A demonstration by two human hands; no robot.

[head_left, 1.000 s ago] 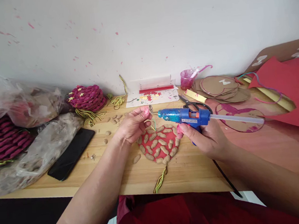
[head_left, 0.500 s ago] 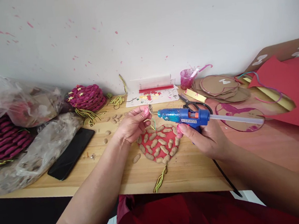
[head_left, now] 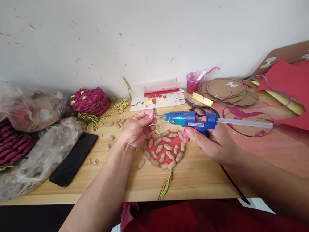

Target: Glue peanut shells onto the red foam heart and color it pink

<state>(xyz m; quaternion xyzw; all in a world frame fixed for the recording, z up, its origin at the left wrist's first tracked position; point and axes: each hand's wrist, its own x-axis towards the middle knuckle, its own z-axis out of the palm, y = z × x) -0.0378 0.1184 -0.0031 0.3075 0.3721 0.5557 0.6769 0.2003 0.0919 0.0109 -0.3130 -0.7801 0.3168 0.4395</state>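
Between thumb and fingertips, my left hand (head_left: 140, 126) pinches a peanut (head_left: 155, 112). My right hand (head_left: 214, 143) is wrapped round a blue hot glue gun (head_left: 190, 120), its nozzle pointing left at the peanut; whether the tip touches it I cannot tell. A clear glue stick (head_left: 245, 123) juts from the gun's rear. Below both hands lies a red disc (head_left: 165, 152) covered with several peanuts, with a yellow-green yarn tassel (head_left: 166, 186) at its lower edge. One loose peanut (head_left: 141, 164) sits left of the disc.
Left are a black phone (head_left: 73, 159), plastic bags (head_left: 38, 158) and a magenta yarn-wrapped bundle (head_left: 89, 101). At the back, paper (head_left: 137, 103) carries small stars. Scissors (head_left: 203, 107), a pink-stained cup (head_left: 192, 81), cardboard shapes (head_left: 228, 87) and red sheets (head_left: 300, 98) lie to the right.
The glue gun has shifted very slightly to the right, and the peanut in my left hand is turned a little. Everything else stays where it was.
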